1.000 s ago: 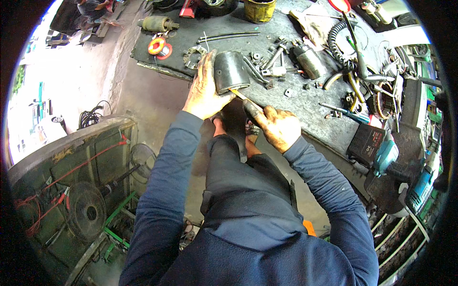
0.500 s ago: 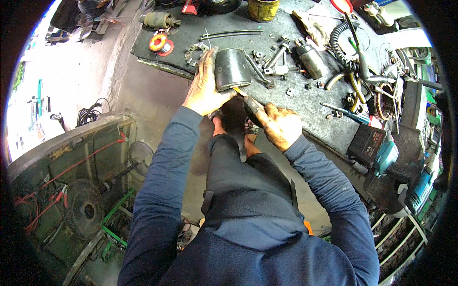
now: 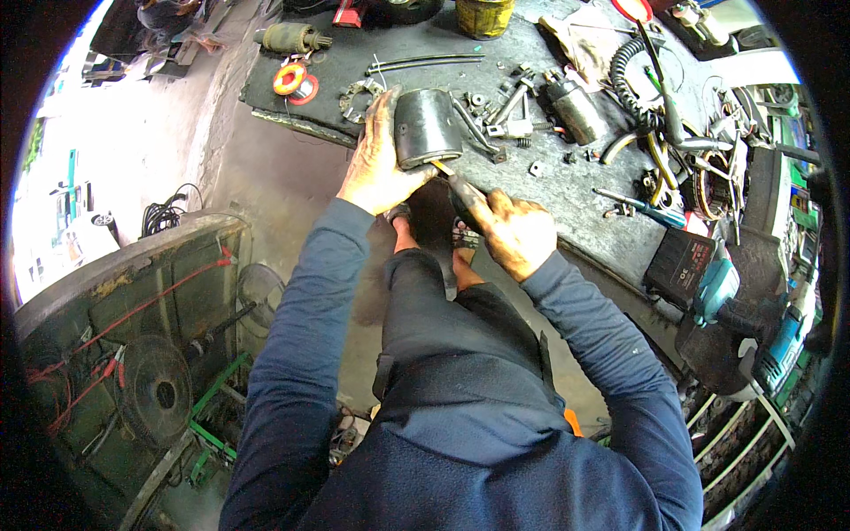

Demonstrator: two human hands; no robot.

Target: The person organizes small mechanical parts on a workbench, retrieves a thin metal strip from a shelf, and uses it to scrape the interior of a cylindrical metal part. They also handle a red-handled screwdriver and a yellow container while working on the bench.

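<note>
In the head view, the fingers (image 3: 379,124) of the left hand (image 3: 370,173) are wrapped along the left side of a smooth black metal cylinder (image 3: 428,124), with the thumb under its lower end, holding it at the tabletop's (image 3: 575,199) near edge, toward the left corner. Whether the cylinder also rests on that edge cannot be told.

The fingers of the right hand (image 3: 521,234) are clenched around the dark handle of a slim tool with a narrow yellowish blade (image 3: 466,193). The blade points up and left, and its tip is at the lower rim of the cylinder; whether it goes inside is hidden. Both forearms wear dark blue sleeves.

Just left of the cylinder, a notched grey metal ring (image 3: 358,103) lies near the tabletop's near edge. Closer to the left corner sits a round orange-and-red spool (image 3: 292,81), and beyond it, along the left edge, a ribbed grey metal rotor with a toothed shaft (image 3: 292,39). Two thin black rods (image 3: 427,64) lie behind the cylinder. A stained yellow bucket (image 3: 482,19) stands at the far side. Right of the cylinder are small loose metal parts and a dark grey metal canister (image 3: 575,111) lying tilted. Toward the right end lie a black coiled cord (image 3: 622,81) and a blue-handled screwdriver (image 3: 660,213), the latter nearer the near edge.
</note>
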